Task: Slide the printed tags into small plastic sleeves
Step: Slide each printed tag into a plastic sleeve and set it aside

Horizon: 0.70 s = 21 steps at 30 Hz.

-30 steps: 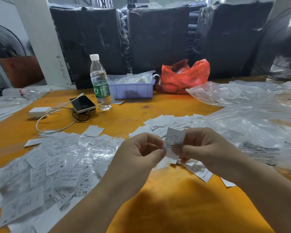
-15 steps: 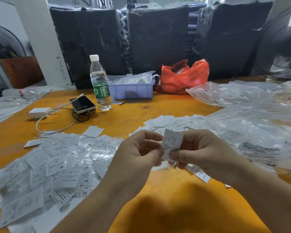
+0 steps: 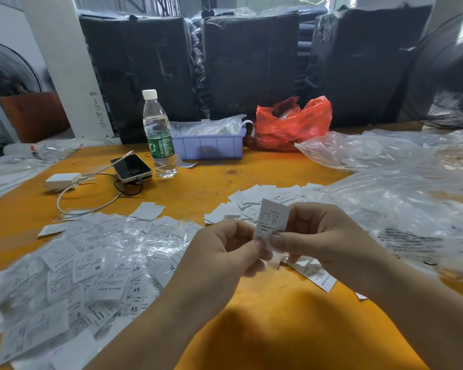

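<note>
A white printed tag (image 3: 271,218) stands upright between my two hands above the orange table (image 3: 198,188). My right hand (image 3: 321,236) pinches its lower edge with thumb and fingers. My left hand (image 3: 225,252) pinches the same lower edge from the left; a clear sleeve there is hard to make out. A heap of sleeved tags (image 3: 86,268) marked XS, S and M lies at the left. Loose bare tags (image 3: 254,201) lie just beyond my hands.
A water bottle (image 3: 158,134), a phone (image 3: 131,168) with a white charger and cable (image 3: 62,180), a purple bin (image 3: 209,145) and a red bag (image 3: 292,124) stand at the back. Crumpled clear plastic bags (image 3: 398,193) cover the right side. A fan (image 3: 447,73) stands far right.
Both hands have shifted slightly, and the tag now sits a little lower between the fingers, with my left fingertips closer to my right thumb.
</note>
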Each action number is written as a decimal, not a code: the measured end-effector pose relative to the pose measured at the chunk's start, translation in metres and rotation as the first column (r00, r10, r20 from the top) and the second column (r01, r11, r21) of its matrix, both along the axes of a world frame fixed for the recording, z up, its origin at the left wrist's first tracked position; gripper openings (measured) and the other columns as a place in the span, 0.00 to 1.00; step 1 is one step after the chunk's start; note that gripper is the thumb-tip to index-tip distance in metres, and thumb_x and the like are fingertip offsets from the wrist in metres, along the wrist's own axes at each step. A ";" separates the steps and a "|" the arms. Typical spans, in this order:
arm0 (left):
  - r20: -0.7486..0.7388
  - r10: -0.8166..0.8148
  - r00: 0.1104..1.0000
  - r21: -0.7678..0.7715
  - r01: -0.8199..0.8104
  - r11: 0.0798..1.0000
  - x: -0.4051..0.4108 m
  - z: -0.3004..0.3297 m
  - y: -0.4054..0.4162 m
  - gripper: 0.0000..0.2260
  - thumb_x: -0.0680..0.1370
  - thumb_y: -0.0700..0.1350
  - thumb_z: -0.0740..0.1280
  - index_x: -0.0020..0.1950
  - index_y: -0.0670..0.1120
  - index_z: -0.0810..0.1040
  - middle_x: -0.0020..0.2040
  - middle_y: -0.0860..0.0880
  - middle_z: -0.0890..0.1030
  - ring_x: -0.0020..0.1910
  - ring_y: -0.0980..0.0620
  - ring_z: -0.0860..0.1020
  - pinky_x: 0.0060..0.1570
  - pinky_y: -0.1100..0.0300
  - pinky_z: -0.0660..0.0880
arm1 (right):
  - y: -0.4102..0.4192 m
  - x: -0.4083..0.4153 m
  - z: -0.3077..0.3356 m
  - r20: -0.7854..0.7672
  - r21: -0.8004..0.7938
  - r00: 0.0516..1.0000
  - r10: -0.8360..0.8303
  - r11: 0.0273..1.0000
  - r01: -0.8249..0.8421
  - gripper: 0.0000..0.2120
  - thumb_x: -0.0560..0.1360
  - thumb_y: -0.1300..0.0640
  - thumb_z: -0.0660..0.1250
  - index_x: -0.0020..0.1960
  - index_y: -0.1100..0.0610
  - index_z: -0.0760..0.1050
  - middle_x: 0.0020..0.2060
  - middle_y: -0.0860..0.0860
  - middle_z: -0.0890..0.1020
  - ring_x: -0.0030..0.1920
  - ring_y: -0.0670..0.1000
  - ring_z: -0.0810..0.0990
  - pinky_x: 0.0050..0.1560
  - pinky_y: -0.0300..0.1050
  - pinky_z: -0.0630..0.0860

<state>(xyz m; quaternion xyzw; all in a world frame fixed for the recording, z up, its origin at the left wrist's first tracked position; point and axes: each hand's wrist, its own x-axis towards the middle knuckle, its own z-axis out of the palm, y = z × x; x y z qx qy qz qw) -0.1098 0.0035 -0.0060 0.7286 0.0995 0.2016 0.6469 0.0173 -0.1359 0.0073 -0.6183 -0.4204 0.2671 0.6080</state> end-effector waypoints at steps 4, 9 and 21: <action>0.007 0.060 0.998 -0.077 -0.060 0.995 0.001 0.003 0.001 0.05 0.78 0.39 0.67 0.47 0.44 0.83 0.38 0.45 0.85 0.34 0.52 0.80 0.37 0.59 0.80 | -0.001 0.001 0.001 -0.011 -0.070 0.999 0.045 0.996 -0.046 0.14 0.68 0.58 0.76 0.47 0.66 0.79 0.42 0.61 0.83 0.37 0.53 0.78 0.38 0.41 0.78; -0.008 0.104 0.995 -0.060 -0.105 0.993 0.000 0.004 0.001 0.06 0.79 0.38 0.65 0.48 0.43 0.82 0.38 0.45 0.85 0.34 0.52 0.80 0.39 0.57 0.80 | -0.001 0.001 0.001 0.060 -0.087 0.997 0.049 0.995 -0.044 0.10 0.67 0.55 0.73 0.41 0.62 0.82 0.36 0.57 0.83 0.36 0.53 0.79 0.39 0.42 0.78; -0.038 0.117 0.992 0.129 -0.111 0.985 -0.001 0.002 -0.001 0.06 0.77 0.38 0.67 0.42 0.45 0.81 0.36 0.47 0.84 0.33 0.55 0.79 0.38 0.59 0.77 | -0.002 0.002 0.002 0.173 -0.089 0.984 0.035 0.996 -0.020 0.05 0.70 0.59 0.71 0.38 0.61 0.79 0.31 0.53 0.80 0.33 0.50 0.78 0.37 0.42 0.77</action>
